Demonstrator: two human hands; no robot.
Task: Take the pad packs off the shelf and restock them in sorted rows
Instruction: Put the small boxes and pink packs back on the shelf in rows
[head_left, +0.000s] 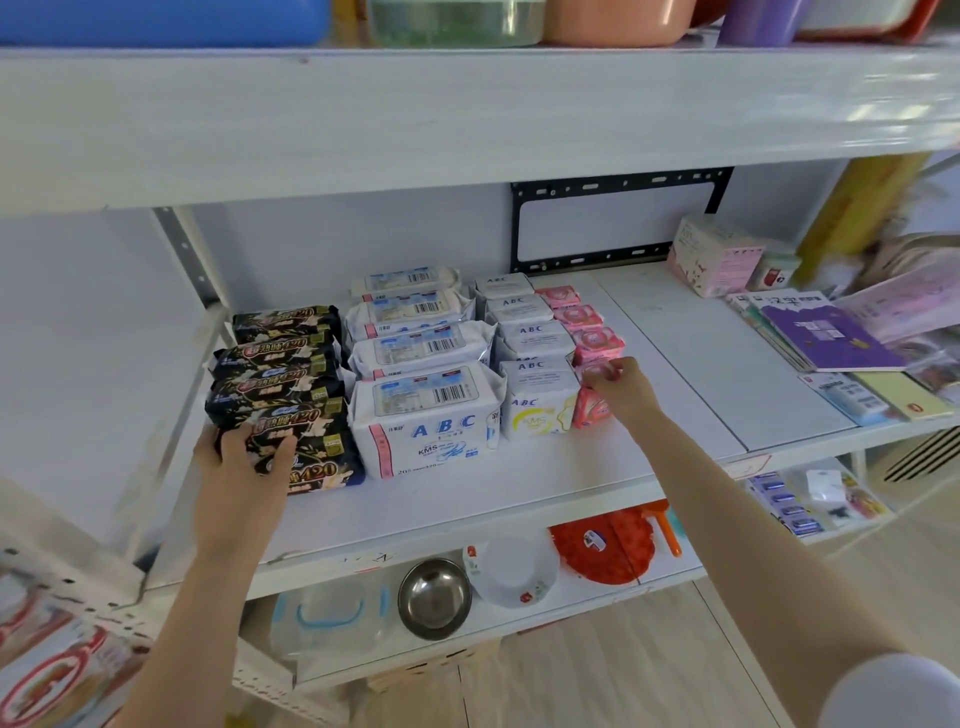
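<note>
Take the front big white pack (423, 421) as your marker. It stands on the white shelf (519, 483) near the front edge, with blue letters on its face. Behind it, three more big white packs (415, 345) run back toward the wall in one row.

Just left of the marker, touching it, is the front black pack (306, 441). Your left hand (241, 462) grasps it at its left end, fingers curled over the face of the wrapper. Left and back from the marker, three more black packs (283, 353) lie in a row behind that one.

Just right of the marker stands the front small white pack (537, 402), with yellow print, and three small white packs (530, 335) line up behind it. One row further right from the marker is the front pink pack (592, 408), pressed against the small white one. Your right hand (621, 387) holds that pink pack by its top, fingertips curled over it. Three more pink packs (579, 317) sit behind it, to the right and back from the marker.

Far right and back of the marker, well apart from the rows, a pink box (714, 257) stands on the same shelf, with a purple booklet (826, 338) in front of it. Below the marker, under the white shelf, a steel bowl (434, 597) sits beside a white bowl (511, 571).
</note>
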